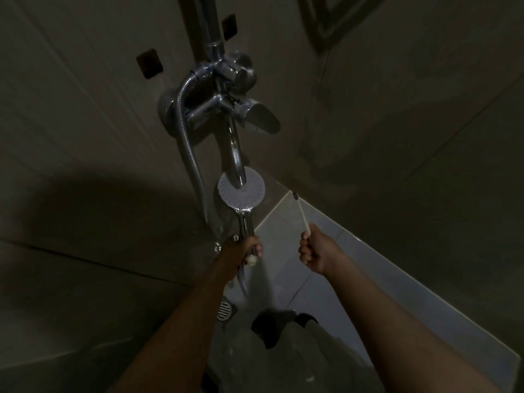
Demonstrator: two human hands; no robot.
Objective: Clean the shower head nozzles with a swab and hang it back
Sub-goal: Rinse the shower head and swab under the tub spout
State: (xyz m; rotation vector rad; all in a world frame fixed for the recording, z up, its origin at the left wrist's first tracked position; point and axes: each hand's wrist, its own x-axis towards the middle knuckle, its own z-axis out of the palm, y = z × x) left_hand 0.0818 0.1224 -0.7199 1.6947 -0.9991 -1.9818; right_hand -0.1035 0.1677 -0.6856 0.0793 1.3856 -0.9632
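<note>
Head view, dim light. My left hand (pixel 238 251) is wrapped round the handle of the round, white-faced chrome shower head (pixel 246 198), fingers curled firmly on it low down, near the hose joint. The head is off its holder and held upright in front of the wall below the mixer. Its nozzle face is turned at me, so the nozzles are visible and reachable. The curved chrome spout (pixel 236 154) overlaps the top of the face from this angle; I can't tell if they touch.

My right hand (pixel 313 251) pinches the thin white swab stick with the dark tip (pixel 302 214) at its lower end, other fingers curled in. The tip points up, off to the right of the shower head and clear of it. Gripping the far end gives reach. My read: the swab isn't on the nozzles, and the next move is bringing the tip across to the face.

The ribbed metal hose (pixel 187 143) runs from the chrome mixer valve (pixel 221 103) down the wall, slack enough for this hold.

Room:
- large grey wall tiles (pixel 85 137) with small dark square insets (pixel 149 63)
- pale tiled floor (pixel 280 239)
- metal floor drain grate (pixel 226 309)
- dark shoe (pixel 272 327) below

Too dark to judge whether the floor is wet.
</note>
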